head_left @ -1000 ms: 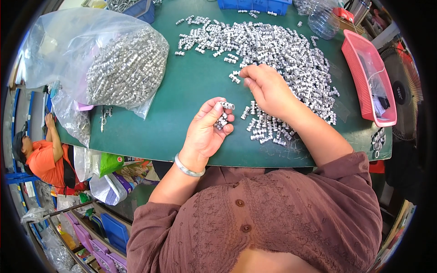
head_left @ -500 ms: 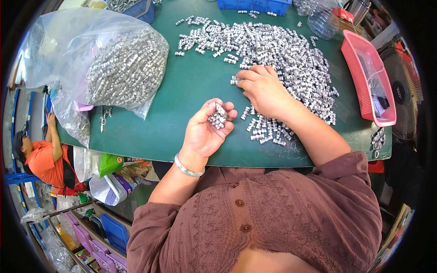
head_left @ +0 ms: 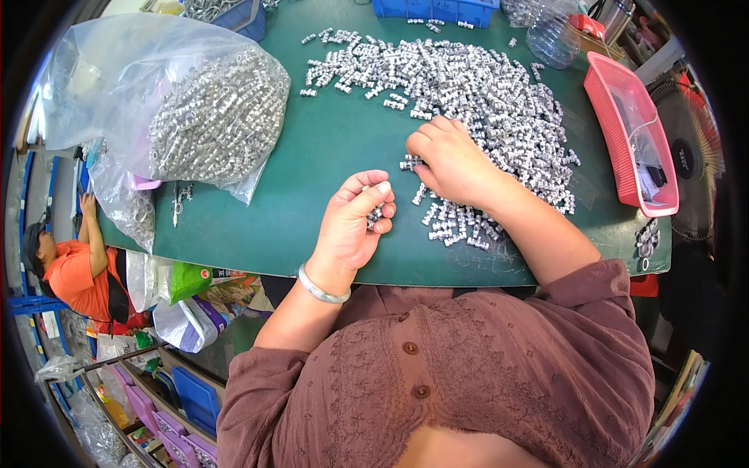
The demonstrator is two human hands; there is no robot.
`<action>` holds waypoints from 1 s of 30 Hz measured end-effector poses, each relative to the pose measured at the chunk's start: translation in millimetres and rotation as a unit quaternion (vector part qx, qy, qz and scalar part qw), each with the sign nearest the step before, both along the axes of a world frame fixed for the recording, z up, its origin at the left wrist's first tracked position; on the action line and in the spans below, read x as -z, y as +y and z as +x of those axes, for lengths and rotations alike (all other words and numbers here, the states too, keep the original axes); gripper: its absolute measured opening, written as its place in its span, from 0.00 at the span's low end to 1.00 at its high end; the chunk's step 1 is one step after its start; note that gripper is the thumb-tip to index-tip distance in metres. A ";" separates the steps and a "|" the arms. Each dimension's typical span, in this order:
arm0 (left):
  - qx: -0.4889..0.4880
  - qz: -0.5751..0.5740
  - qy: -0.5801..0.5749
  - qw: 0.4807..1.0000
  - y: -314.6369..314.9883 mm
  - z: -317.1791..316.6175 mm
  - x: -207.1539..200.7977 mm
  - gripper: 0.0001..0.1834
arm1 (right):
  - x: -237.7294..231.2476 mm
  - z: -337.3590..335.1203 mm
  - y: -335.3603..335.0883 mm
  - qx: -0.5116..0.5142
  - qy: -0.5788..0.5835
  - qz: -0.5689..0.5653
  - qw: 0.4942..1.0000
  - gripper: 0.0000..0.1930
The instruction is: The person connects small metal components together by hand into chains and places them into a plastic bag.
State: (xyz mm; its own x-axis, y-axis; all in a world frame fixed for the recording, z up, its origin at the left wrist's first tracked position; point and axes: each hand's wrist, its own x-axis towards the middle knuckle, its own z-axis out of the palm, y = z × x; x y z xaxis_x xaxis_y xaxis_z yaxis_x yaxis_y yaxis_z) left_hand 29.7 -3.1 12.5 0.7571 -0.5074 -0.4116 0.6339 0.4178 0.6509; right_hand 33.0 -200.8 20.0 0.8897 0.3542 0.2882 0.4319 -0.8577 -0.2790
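A large heap of small silvery ribbed metal cylinders [head_left: 519, 109] is spread over the green table [head_left: 331, 140]. My left hand [head_left: 353, 222], with a bangle on its wrist, is curled round several of these cylinders in front of the heap's left edge; only a few show between thumb and fingers. My right hand [head_left: 454, 162] rests at the left side of the heap, palm down, fingers bent. A few cylinders lie right by its fingertips, and what those fingers grip is hidden beneath them.
At the left, a clear plastic bag [head_left: 218, 117] full of metal parts lies on the table. A pink basket [head_left: 624, 132] stands at the right, and a blue bin [head_left: 437, 9] at the far edge. Beyond the table's left side is another person [head_left: 78, 273] in orange.
My left thumb and fingers have closed further over the cylinders, which show less now. My right hand's fingers have drawn in and curled, at nearly the same place.
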 end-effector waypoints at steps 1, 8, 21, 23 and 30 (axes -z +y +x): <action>0.000 0.000 0.000 1.000 -0.9 -0.4 -1.4 0.07 | -0.2 0.2 0.2 -0.009 0.000 0.011 1.000 0.10; -0.014 0.072 -0.035 0.997 -5.1 -2.7 -6.8 0.09 | 3.0 2.5 -1.9 -0.033 -0.002 0.050 0.998 0.09; -0.021 -0.052 0.050 0.997 -2.9 2.7 -5.0 0.05 | -14.6 -4.7 2.6 -0.056 0.248 0.410 0.876 0.06; -0.013 -0.097 0.072 0.993 0.3 4.4 -2.4 0.06 | -17.8 -5.1 2.6 -0.038 0.270 0.434 0.859 0.06; 0.019 -0.210 0.120 0.970 3.8 7.8 3.2 0.07 | -14.2 -5.0 3.4 -0.060 0.266 0.461 0.844 0.06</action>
State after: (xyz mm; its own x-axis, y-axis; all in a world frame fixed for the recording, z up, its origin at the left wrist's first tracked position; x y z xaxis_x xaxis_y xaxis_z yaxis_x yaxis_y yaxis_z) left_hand 37.6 0.7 9.3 0.6416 -0.6950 -0.3244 0.7669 0.5873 0.2587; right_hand 27.9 -197.5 34.1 0.9536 0.2947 0.0610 0.1027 -0.1279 -0.9865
